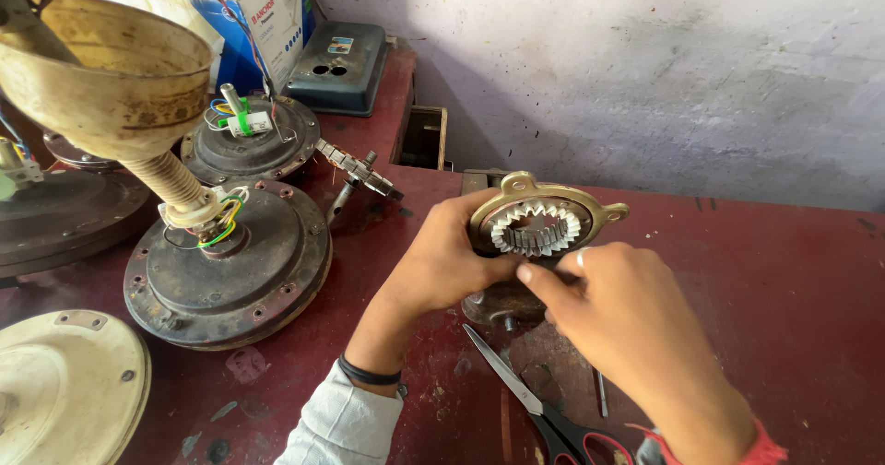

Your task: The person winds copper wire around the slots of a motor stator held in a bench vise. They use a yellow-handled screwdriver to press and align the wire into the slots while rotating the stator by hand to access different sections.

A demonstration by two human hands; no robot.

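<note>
My left hand [442, 258] grips the left rim of a round brass-coloured fan motor part [590, 209] with a toothed white-metal core [536, 229] in its middle, holding it tilted above the red table. My right hand [622, 313] comes in from the right, its fingertips pinching at the lower edge of the same part. A dark round piece [498, 304] lies on the table just beneath both hands, partly hidden.
Scissors [535, 405] with dark handles lie on the red table [793, 290] below my hands. A dirty ceiling fan motor [230, 271] with coloured wires sits at left, another [249, 147] behind it. A cream cover [64, 387] is at bottom left, a yellowed canopy cup [111, 78] top left.
</note>
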